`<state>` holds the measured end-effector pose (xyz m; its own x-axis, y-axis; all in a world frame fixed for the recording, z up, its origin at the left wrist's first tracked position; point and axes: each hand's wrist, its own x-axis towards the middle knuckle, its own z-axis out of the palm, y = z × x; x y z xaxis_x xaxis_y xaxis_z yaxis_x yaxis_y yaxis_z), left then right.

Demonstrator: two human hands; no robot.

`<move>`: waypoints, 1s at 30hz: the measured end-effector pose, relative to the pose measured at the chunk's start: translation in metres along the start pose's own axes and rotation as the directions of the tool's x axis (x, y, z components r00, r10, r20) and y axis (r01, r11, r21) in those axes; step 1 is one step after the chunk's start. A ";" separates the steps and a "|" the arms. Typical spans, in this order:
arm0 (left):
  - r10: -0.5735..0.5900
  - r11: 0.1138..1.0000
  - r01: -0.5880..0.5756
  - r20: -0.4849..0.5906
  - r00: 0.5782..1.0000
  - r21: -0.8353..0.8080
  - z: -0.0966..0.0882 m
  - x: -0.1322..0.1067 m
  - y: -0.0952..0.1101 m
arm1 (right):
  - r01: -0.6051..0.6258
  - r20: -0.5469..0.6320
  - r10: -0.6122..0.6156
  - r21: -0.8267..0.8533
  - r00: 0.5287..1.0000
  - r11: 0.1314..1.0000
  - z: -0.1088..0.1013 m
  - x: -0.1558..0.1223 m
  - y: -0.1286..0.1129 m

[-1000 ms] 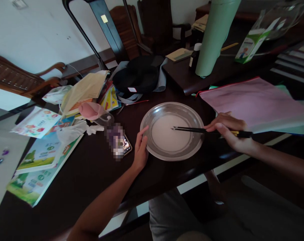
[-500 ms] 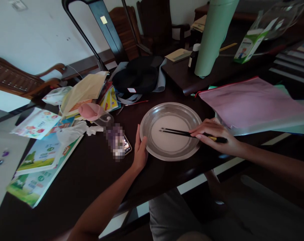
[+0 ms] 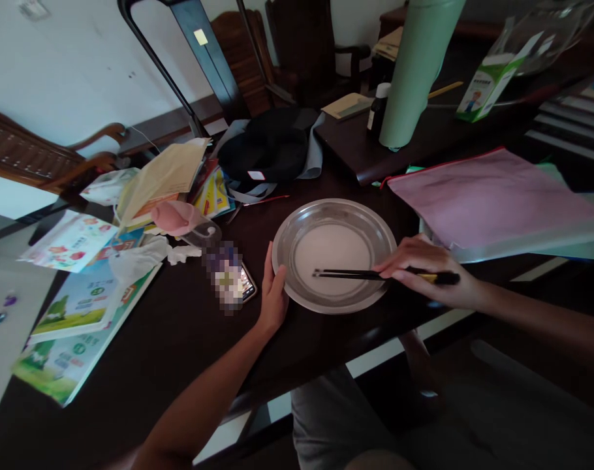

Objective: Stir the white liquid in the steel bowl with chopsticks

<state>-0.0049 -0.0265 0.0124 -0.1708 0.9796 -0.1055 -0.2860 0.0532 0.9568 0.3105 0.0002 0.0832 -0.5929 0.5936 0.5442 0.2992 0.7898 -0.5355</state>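
Observation:
A round, shallow metal basin (image 3: 292, 225) rests near the front edge of the dark table, with whitish liquid (image 3: 333, 245) in its bottom. My left hand (image 3: 273, 297) grips the basin's left side, thumb at the rim and fingers along the outer wall. Pinched in my right hand (image 3: 427, 267) is a pair of black chopsticks (image 3: 348, 274) with a gold band near the rear end. They reach over the basin from the right, tips close together above the liquid. Whether the tips touch it I cannot tell.
Left of the basin lie a phone (image 3: 248, 284), a pink-topped clear bottle (image 3: 174, 219), tissues (image 3: 182, 253) and booklets (image 3: 76, 307). Behind is a black bag (image 3: 267, 150). A pink zip pouch (image 3: 493, 199) lies right; a green tumbler (image 3: 417, 78) stands beyond.
My right hand has moved slightly right and toward me with the chopsticks, whose tips now sit lower in the view. My left hand stays on the basin.

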 end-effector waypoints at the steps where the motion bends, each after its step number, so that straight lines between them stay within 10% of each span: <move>1: 0.003 1.000 -0.003 0.000 1.000 0.002 0.000 0.000 0.000 | 0.002 0.000 -0.002 -0.016 1.000 1.000 0.004 0.002 0.001; 13: -0.002 1.000 0.002 0.015 1.000 0.004 -0.002 0.000 -0.001 | -0.150 -0.228 0.139 -0.032 0.964 0.988 -0.015 -0.005 0.011; 18: 0.014 1.000 -0.014 0.013 1.000 0.013 -0.002 0.001 -0.001 | -0.100 -0.163 0.117 0.109 0.980 0.989 -0.013 -0.012 0.001; 30: 0.009 1.000 -0.009 0.014 1.000 -0.003 0.000 0.000 0.002 | -0.062 -0.088 0.049 -0.147 0.995 0.987 0.014 0.007 0.010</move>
<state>-0.0054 -0.0263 0.0145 -0.1603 0.9826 -0.0936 -0.2871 0.0443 0.9569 0.2991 0.0096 0.0729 -0.5091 0.6430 0.5722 0.4420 0.7657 -0.4672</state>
